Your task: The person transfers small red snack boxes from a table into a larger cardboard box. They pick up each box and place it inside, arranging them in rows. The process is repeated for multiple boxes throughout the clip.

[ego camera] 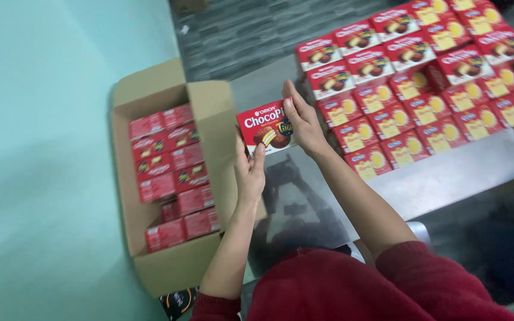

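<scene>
Steel table [465,172], red snack box [266,126], picture side up, both hands holding

I hold one flat red snack box [267,126] between my left hand [250,172] and right hand [302,122]; rows of matching red-and-yellow boxes [423,89] cover the counter [459,172] at right, more fill the open cardboard carton [174,178] at left.

I see a shiny steel table [465,172]. Left of the table stands a pale green wall [37,148]; beyond the table lies grey tiled floor [239,30].
</scene>
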